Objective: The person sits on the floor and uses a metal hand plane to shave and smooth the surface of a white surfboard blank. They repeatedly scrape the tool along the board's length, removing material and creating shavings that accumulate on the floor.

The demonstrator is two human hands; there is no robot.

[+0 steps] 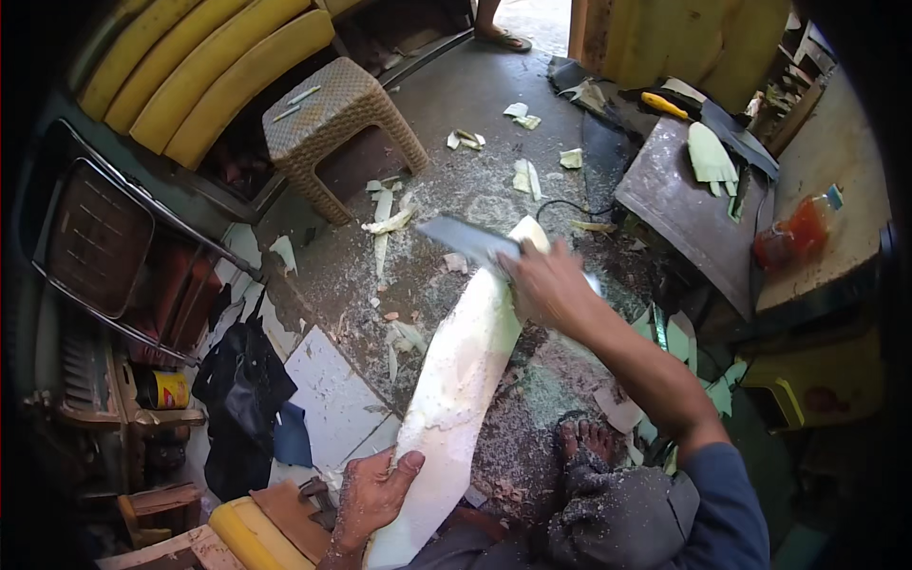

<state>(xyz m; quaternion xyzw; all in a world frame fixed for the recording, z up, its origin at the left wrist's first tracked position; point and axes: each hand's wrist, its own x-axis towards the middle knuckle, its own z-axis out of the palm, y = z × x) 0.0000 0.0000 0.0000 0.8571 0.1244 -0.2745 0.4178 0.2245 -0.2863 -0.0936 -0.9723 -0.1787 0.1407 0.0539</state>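
A long, pale cream foam piece (456,380) slants away from my lap, its rounded far end narrower and its surface rough. My left hand (372,494) grips the near end at its left edge, with the thumb on top. Near the far end, my right hand (546,285) is closed around a flat grey blade-like tool (467,239). This tool lies across the foam and sticks out to the left; motion blurs it, so its exact kind does not show. The fingers under the foam are hidden.
Foam scraps (389,223) and crumbs litter the floor. A woven-look stool (332,114) stands far left, a folding chair (100,237) at left. At right are a low board with a pale glove (710,157) and a red-filled bottle (793,233). A person's sandalled foot (503,38) shows by the doorway.
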